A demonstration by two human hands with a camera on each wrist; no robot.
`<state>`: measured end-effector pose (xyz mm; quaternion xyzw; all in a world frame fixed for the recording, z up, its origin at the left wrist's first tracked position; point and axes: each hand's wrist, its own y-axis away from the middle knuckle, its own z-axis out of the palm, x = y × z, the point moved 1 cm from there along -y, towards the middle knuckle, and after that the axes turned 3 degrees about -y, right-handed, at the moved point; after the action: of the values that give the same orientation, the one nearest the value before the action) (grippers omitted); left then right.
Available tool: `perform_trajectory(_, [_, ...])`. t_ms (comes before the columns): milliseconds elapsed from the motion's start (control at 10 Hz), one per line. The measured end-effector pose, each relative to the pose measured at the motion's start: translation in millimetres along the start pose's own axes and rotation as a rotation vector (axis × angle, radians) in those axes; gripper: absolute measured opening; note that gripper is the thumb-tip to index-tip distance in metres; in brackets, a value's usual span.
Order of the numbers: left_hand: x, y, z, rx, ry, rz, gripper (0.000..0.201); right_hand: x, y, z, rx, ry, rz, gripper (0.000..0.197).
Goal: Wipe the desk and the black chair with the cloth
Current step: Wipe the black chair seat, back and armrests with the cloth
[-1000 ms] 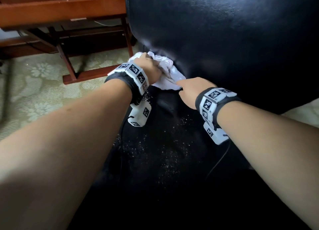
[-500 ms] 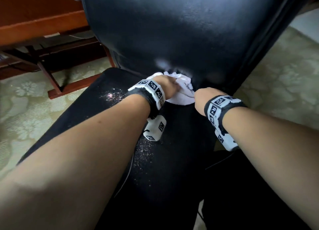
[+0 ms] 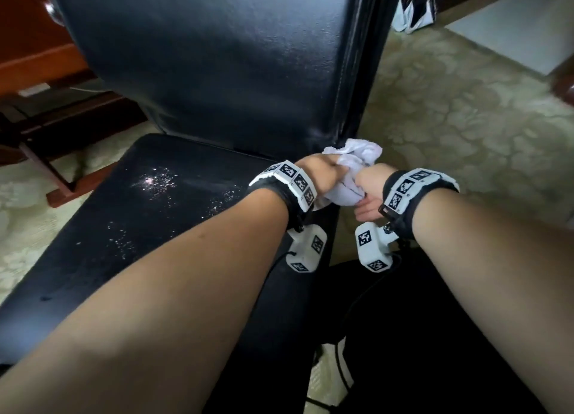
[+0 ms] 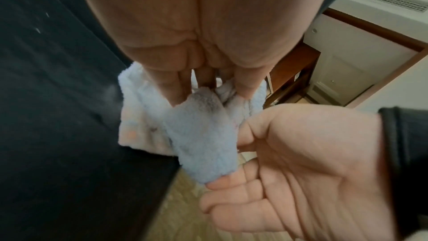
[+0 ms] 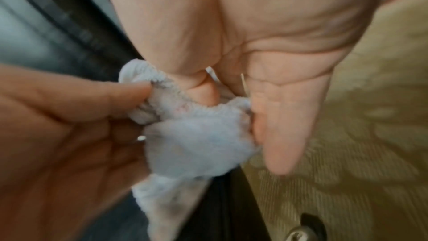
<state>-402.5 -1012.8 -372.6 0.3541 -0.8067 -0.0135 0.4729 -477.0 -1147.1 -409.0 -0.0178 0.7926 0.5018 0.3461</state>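
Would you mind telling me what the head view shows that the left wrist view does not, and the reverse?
Only the head view shows the chair's backrest, the glittering specks on its seat and both wristbands. Only the left wrist view shows the right hand's palm, fingers curled beneath the cloth, plus a white cabinet behind. Both show the left hand and right hand gripping the bunched cloth at the seat's edge.

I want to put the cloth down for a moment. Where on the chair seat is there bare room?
The black leather chair seat is bare on its left half, between the glinting specks and the left forearm. The right rear corner by the backrest is crowded: the left hand and right hand both grip the white fluffy cloth there.
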Motion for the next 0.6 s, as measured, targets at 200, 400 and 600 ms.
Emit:
perform_trajectory(200, [-4,-14,36,0.130,0.596,-0.082,0.032,-8,26,-22,-0.028,-0.166,-0.240,0.044])
perform_trajectory(400, [-41,21,-22,0.410,1.234,-0.238,0.021,-42,38,55,-0.078,0.124,-0.455,0.049])
perform_trajectory(600, [-83,55,-72,0.690,1.311,-0.320,0.030,-57,48,122,-0.213,0.248,-0.633,0.048])
